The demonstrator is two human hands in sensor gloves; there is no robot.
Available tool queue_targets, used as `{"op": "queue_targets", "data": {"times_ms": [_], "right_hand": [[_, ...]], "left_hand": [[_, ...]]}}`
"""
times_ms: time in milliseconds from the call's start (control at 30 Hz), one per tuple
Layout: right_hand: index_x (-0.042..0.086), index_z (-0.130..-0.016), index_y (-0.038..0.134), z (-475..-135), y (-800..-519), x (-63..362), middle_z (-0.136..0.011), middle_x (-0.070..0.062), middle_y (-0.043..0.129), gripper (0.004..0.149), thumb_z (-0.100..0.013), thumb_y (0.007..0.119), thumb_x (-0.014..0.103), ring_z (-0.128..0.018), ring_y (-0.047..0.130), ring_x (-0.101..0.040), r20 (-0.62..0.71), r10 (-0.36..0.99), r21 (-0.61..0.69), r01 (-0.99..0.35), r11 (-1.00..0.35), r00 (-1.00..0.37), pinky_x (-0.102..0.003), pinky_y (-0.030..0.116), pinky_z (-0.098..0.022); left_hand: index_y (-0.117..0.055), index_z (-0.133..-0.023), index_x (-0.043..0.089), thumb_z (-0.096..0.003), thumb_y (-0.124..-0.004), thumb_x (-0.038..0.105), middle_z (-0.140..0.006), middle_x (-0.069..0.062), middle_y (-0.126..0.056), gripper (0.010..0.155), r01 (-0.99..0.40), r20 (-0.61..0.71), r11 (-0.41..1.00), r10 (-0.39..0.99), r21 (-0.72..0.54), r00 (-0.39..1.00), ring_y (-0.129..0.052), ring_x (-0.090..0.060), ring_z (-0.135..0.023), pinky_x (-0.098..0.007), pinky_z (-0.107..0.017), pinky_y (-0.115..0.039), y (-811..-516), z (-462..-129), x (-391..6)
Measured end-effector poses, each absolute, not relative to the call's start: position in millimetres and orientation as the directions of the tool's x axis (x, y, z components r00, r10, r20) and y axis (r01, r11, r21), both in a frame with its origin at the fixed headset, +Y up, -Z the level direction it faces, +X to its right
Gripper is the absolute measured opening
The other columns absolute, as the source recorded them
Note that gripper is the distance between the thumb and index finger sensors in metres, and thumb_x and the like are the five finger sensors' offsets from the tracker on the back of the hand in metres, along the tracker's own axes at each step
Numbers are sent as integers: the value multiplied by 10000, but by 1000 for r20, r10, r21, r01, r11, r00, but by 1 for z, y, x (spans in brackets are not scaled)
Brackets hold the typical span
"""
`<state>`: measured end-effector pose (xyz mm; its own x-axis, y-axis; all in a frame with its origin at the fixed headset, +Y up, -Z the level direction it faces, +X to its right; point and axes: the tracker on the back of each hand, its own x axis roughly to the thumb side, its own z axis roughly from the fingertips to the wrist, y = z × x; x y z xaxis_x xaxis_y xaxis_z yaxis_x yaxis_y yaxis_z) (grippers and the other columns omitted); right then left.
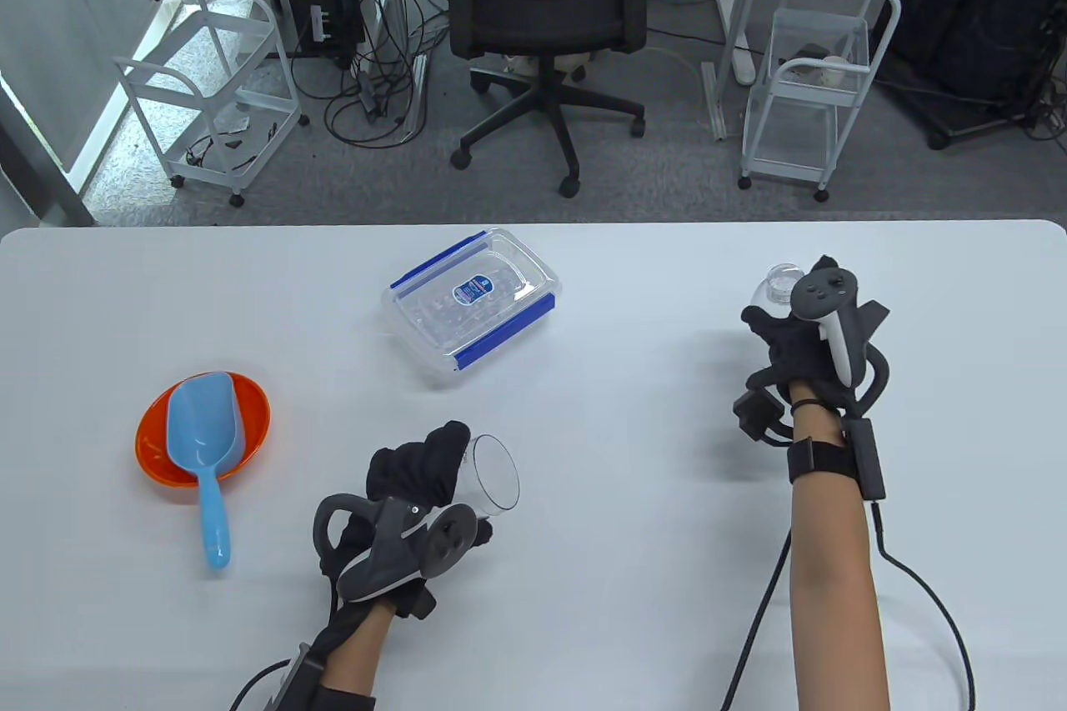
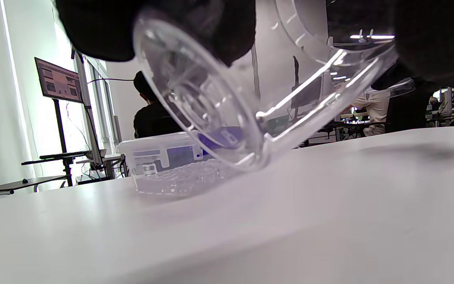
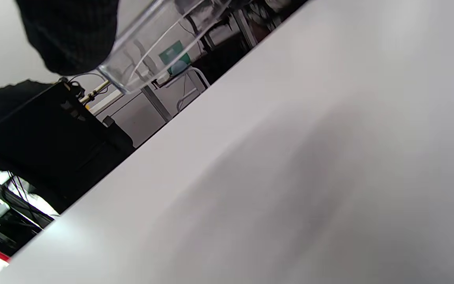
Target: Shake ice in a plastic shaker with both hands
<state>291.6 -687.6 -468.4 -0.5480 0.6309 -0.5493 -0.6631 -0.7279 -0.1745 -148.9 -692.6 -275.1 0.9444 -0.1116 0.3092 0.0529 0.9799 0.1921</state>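
- Both hands hold a clear piece of the plastic shaker, well apart: the left hand (image 1: 417, 486) has its fingers curled round the shaker cup (image 1: 492, 476), tipped on its side with the open mouth facing right, low over the worktop (image 1: 633, 511); the right hand (image 1: 796, 336) grips the clear shaker top (image 1: 779, 286), raised near the far right.
- No ice shows inside the cup; the left wrist view looks straight through bare walls.
- Ice seems to sit in the lidded container (image 1: 471, 302) at mid-worktop, its blue latches closed.
- An orange bowl (image 1: 154, 444) at the left carries a blue scoop (image 1: 200, 432).
- Judgement: filling comes before shaking. Stand the cup upright first, free one hand for the latches and scoop, and seat the top squarely before both hands grip to shake.
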Motion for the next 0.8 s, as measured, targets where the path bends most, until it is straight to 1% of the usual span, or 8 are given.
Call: {"op": "queue_targets", "data": {"times_ms": [67,100,233,433,533,600,700,800], "right_hand": [[274,-1039,-67,-476,-704,295,-1218,13,149,1042,-497,775,561,-1165,335,-328,-551,735,-200,-792,-577,-396,-584,220,-864],[273,-1033,-91,-480,-711,296,-1217,12,132,1041,-511,760,568,-1169,314,-326,-574,720,-173,-801,-573,-390,-582,207,-865],[279,-1015,-153,-493,-730,300,-1221,35,65,1036,-535,702,614,-1185,276,-298,-661,580,-69,-732,-678,-476,-560,180,-873],[286,-1007,-176,-498,-757,302,-1221,37,41,1018,-550,670,619,-1189,249,-298,-724,494,-3,-714,-700,-482,-549,144,-867],[326,-984,-213,-500,-764,298,-1216,100,-21,1001,-554,640,626,-1194,110,-221,-741,446,37,-694,-719,-502,-554,76,-843],[310,-962,-251,-501,-768,295,-1214,108,-65,986,-531,560,670,-1181,24,-219,-756,382,87,-661,-745,-531,-577,47,-805],[285,-940,-264,-493,-768,293,-1169,12,-162,1032,-491,572,689,-1068,-148,-334,-738,433,50,-683,-729,-517,-582,-23,-737],[280,-964,-217,-480,-758,299,-1171,-18,-130,1035,-469,592,694,-1058,-130,-356,-691,476,-14,-649,-761,-544,-592,-16,-723]], "left_hand": [[43,-1006,155,-360,-765,723,-1165,-51,-451,1180,60,300,982,-113,181,947,-729,-336,-1002,-605,-730,-611,-695,-276,-150],[41,-1006,156,-360,-766,721,-1164,-50,-452,1178,67,297,982,-119,177,947,-730,-336,-1002,-602,-732,-610,-695,-277,-151],[45,-1004,156,-361,-762,725,-1164,-50,-451,1179,93,283,978,-143,184,949,-729,-334,-1003,-601,-732,-611,-694,-277,-152],[48,-1004,158,-359,-763,723,-1165,-48,-450,1180,124,281,978,-168,169,945,-728,-331,-1005,-603,-731,-612,-696,-277,-151],[48,-1003,159,-358,-764,722,-1164,-45,-451,1180,130,283,978,-174,166,943,-729,-331,-1004,-601,-733,-611,-697,-277,-150],[50,-1003,158,-358,-762,724,-1165,-47,-449,1182,135,284,977,-178,166,942,-728,-332,-1005,-602,-732,-612,-697,-276,-149],[47,-1002,159,-355,-763,724,-1162,-48,-453,1181,138,284,977,-181,165,942,-738,-331,-1004,-600,-729,-621,-696,-276,-149],[46,-1003,161,-354,-764,724,-1163,-42,-448,1181,133,275,975,-179,181,945,-718,-347,-1010,-607,-729,-608,-694,-275,-152]]}}
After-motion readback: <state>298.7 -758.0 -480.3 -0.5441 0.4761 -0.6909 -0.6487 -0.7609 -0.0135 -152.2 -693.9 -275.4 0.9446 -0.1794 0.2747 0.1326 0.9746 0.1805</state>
